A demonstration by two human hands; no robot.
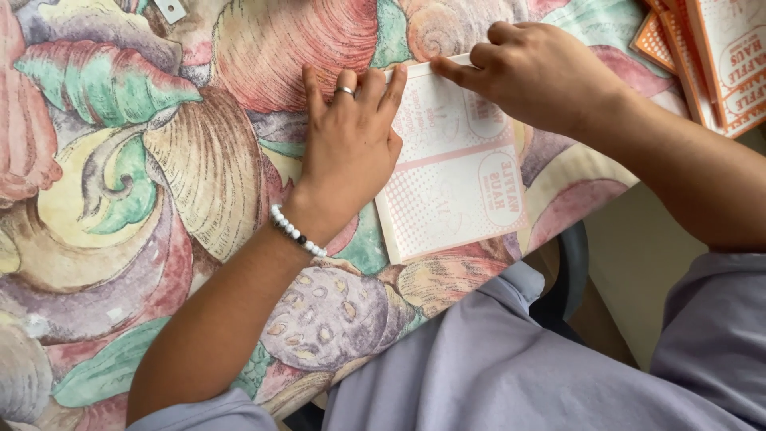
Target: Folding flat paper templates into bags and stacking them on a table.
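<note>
Flat hands (351,144) (531,72) on perhaps glossy rectangular card (459,187), floral cloth (159,160).

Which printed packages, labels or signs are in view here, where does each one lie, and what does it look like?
Flat paper bag: on the patterned tablecloth, centre, under the left hand and right hand; rectangular, white with pale orange dotted print and rounded badge shapes.
Stack of similar bags: top right corner; orange and white, partly cut off.
Small white tag: top edge, left of centre.

A tablecloth (159,160) with big shells in pink, green and cream fills the frame; lower right, perhaps a dark chair (570,271).
</note>
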